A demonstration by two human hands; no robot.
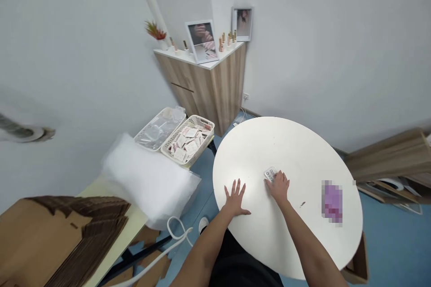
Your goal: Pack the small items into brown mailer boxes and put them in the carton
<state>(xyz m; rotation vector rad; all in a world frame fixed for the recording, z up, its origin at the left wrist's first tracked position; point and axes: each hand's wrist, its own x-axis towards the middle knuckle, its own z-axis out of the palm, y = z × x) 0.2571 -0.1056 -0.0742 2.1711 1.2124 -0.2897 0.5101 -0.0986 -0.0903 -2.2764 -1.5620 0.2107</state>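
My left hand (235,199) lies flat on the white round table (259,143), its fingers spread and nothing under them that I can see. My right hand (279,187) grips the near right side of a small clear case (270,173) with several round grey spots in it. The case is at the table's middle, its far left part showing past my fingers. To the right of that hand lies a small dark scrap (302,204). Further right is a purple thing (332,199), blurred into blocks.
At the left, a side table holds stacked brown cardboard (43,242), white foam sheeting (148,179), a basket of small cards (186,143) and a basket of clear plastic (158,128). A corner cabinet (222,85) carries bottles and pictures. A white hose (158,258) hangs near my legs.
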